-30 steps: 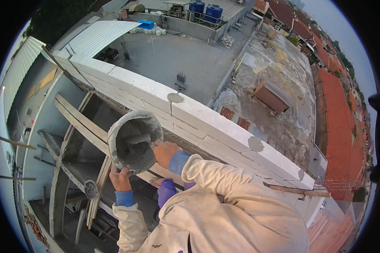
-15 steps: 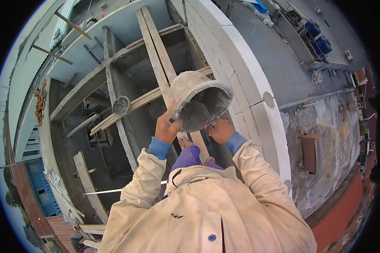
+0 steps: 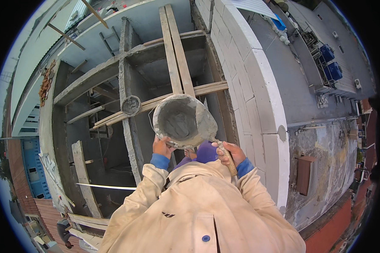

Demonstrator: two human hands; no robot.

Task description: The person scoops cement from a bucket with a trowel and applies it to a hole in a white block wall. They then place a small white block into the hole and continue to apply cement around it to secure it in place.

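A mortar-crusted bucket (image 3: 157,118) is in front of my body, its mouth turned up toward me. Wet grey mortar (image 3: 179,125) lies inside it. My left hand (image 3: 161,147) grips the bucket's near left rim, thumb over the edge. In my right hand (image 3: 234,154) is the wooden handle of a trowel (image 3: 231,168), fingers wrapped round it. The trowel's mortar-covered blade (image 3: 204,120) lies against the right side of the bucket's mouth. Below the bucket, a bare foot (image 3: 191,155) partly shows.
Two long planks (image 3: 173,55) run away from me over deep openings between concrete beams (image 3: 124,80). More planks (image 3: 207,88) cross them. A second round container (image 3: 131,105) sits at a beam crossing. A pale block wall (image 3: 257,105) rises close on my right. Another person (image 3: 64,231) is at lower left.
The bucket has come nearer and turned from tipped sideways to mouth up, showing the mortar inside. My right hand has left its rim area, and the trowel's handle now shows.
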